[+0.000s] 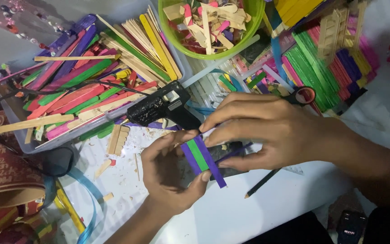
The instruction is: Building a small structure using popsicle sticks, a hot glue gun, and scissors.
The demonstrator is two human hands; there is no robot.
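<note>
A small panel of craft sticks (pixel 201 156), purple on both sides of a green one, sits between my two hands over the white table. My left hand (pixel 168 178) grips it from below, with the thumb on its lower end and fingers curled over the top. From the right, my right hand (pixel 267 131) presses its fingertips down on the panel's upper end. A further purple stick (pixel 233 152) pokes out to the right under my right hand's fingers.
A black glue gun (pixel 161 107) lies just above my hands. Left of it is a clear bin (pixel 183 72) full of coloured sticks. A green bowl (pixel 213 47) of wood scraps, stacked coloured sticks (pixel 326 68), scissors (pixel 304 96) and a pencil (pixel 262 183) are around.
</note>
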